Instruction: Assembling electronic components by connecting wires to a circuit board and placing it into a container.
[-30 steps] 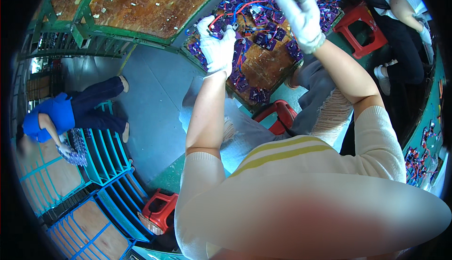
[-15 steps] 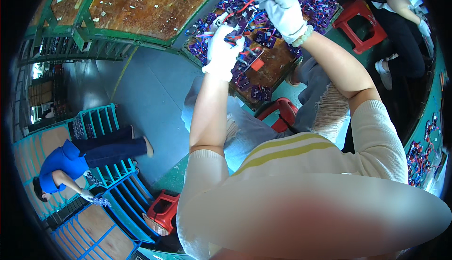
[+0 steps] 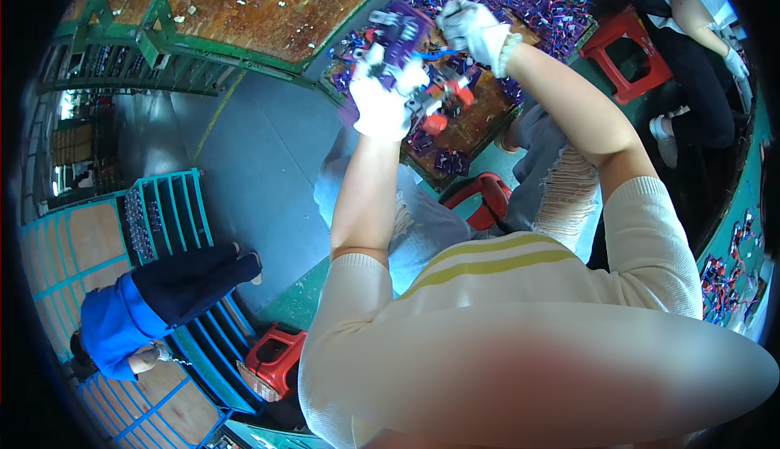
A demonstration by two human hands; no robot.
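Observation:
My left hand (image 3: 380, 101), in a white glove, is closed around a purple circuit board (image 3: 400, 36) with grey parts on it, raised over the work table and blurred by motion. Beside its wrist side are red and dark metal parts (image 3: 436, 123), too smeared to name. My right hand (image 3: 470, 28), gloved too, hovers to the right with its fingers curled in; whatever they may hold is hidden. A blue wire (image 3: 439, 55) runs below those fingers. Many small purple boards with red and blue wires (image 3: 520, 2) lie heaped on the brown table (image 3: 471, 124).
A worn brown bench with a green frame (image 3: 260, 10) stands at the far left. Red stools (image 3: 626, 55) are at right, lower left and under me. One person (image 3: 126, 319) in blue bends over racks at left; another (image 3: 691, 10) is at the far right.
My left hand has turned the purple board upward. My right hand has drawn back slightly from the red and blue wires it was pulling up. The person in blue has shifted and bent lower.

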